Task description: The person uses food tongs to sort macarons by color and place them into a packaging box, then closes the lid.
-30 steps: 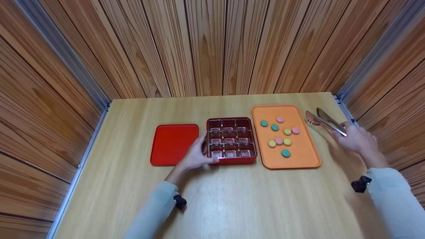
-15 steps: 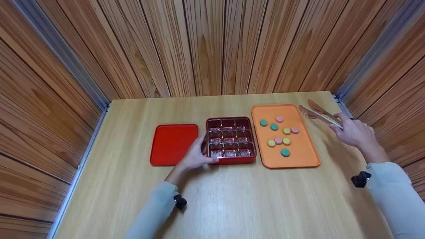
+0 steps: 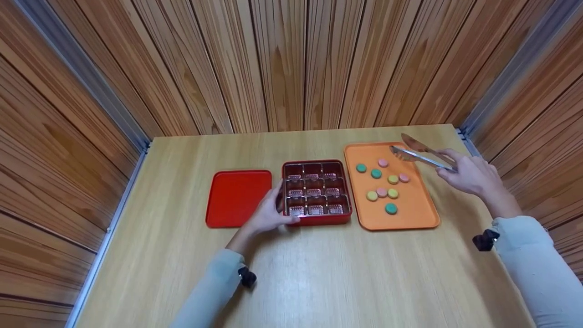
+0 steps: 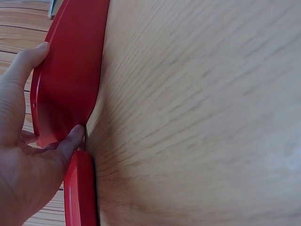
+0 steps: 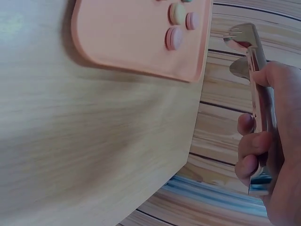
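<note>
1. The right hand [image 3: 469, 175], at the right of the head view, grips a pair of metal tongs [image 3: 421, 152]; in the right wrist view its fingers [image 5: 251, 143] curl round the handle end.
2. The tongs' two blades stand a little apart at the tips, and nothing shows between them.
3. The long axis of the tongs runs from the hand up and to the left in the head view, with the tips over the upper right corner of the orange tray [image 3: 421, 214].
4. The tips hang just beside the pink round piece [image 3: 383, 162] at the top of the tray, apart from it.
5. Green, yellow and pink round pieces lie scattered on the tray, a green one [image 3: 391, 208] lowest in the frame.
6. The left hand [image 3: 268, 214], at the middle of the head view, holds the lower left corner of the red box [image 3: 317, 222]: the thumb [image 4: 73, 141] presses the near wall and the fingers reach along the left side.
7. The box has nine compartments, each with a small patterned insert.
8. The red lid [image 3: 237, 197] lies flat just left of the box, close to the left hand.
9. All stand on a pale wooden table [image 3: 319, 273], with the tray just right of the box.
</note>
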Demonstrator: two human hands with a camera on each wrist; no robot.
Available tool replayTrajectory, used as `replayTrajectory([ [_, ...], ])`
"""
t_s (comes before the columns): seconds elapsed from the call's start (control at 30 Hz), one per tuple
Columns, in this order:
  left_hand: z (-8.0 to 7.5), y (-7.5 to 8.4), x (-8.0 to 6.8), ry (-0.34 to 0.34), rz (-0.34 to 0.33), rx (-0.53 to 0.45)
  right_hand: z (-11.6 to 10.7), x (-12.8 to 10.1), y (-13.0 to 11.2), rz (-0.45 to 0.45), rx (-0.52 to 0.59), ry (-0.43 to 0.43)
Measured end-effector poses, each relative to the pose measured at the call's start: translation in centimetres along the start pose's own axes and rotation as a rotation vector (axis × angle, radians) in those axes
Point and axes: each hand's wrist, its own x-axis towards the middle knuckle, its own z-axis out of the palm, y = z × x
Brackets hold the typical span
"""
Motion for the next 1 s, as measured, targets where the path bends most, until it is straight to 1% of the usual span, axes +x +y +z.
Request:
replayTrajectory([
  [0.17,0.0,-0.1,0.0,-0.005,-0.003,-0.012,0.4,0.6,-0.9,-0.037,-0.006,0.010],
  [0.3,0.0,0.0,0.0,-0.008,0.004,-0.023,0.7,1.2,-1.8,-0.039,-0.008,0.014],
  [0.53,-0.1,0.2,0.0,0.000,-0.011,-0.005,1.2,2.3,-3.4,-0.052,0.017,-0.097],
  [0.87,0.0,0.2,-0.1,0.004,-0.009,0.009,1.6,3.5,-5.3,-0.084,0.018,-0.135],
  [1.0,0.0,0.2,0.0,0.004,-0.016,0.016,1.7,4.0,-5.9,-0.078,0.022,-0.146],
])
